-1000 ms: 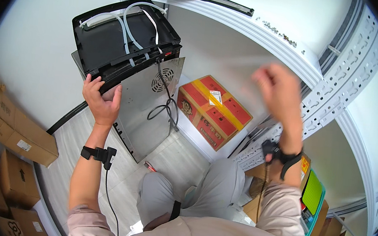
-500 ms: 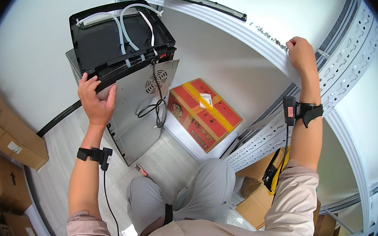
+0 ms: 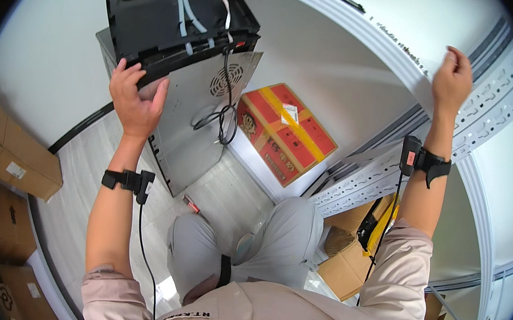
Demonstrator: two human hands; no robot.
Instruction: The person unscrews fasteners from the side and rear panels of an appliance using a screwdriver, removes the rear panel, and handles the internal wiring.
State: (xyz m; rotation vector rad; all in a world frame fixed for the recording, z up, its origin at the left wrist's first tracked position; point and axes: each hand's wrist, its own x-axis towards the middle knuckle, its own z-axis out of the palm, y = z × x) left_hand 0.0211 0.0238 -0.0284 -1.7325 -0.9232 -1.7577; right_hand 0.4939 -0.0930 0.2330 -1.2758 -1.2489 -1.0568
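A tall appliance with a grey metal side panel [image 3: 201, 124] stands ahead of me on the left. Its black plastic top piece [image 3: 152, 26] carries pale hoses [image 3: 191, 5]. My left hand [image 3: 138, 102] rests against the near edge of that top, fingers spread and thumb apart. A black power cord [image 3: 228, 99] hangs looped down the panel. On the white shelf, several small screws or similar metal bits [image 3: 397, 44] lie in a row. Just right of them my right hand [image 3: 452, 83] is raised with its fingers curled together; whatever they hold is too small to make out.
A red taped carton [image 3: 286, 135] sits under the shelf. A red-handled tool [image 3: 191, 204] lies on the floor before my knees. Brown cartons [image 3: 15, 161] stack at left. A perforated white upright [image 3: 490, 102] and an opened carton [image 3: 345, 267] stand at right.
My right hand has lifted away from the small metal bits and moved right. My left hand stays on the black top's edge. The whole view has shifted a little.
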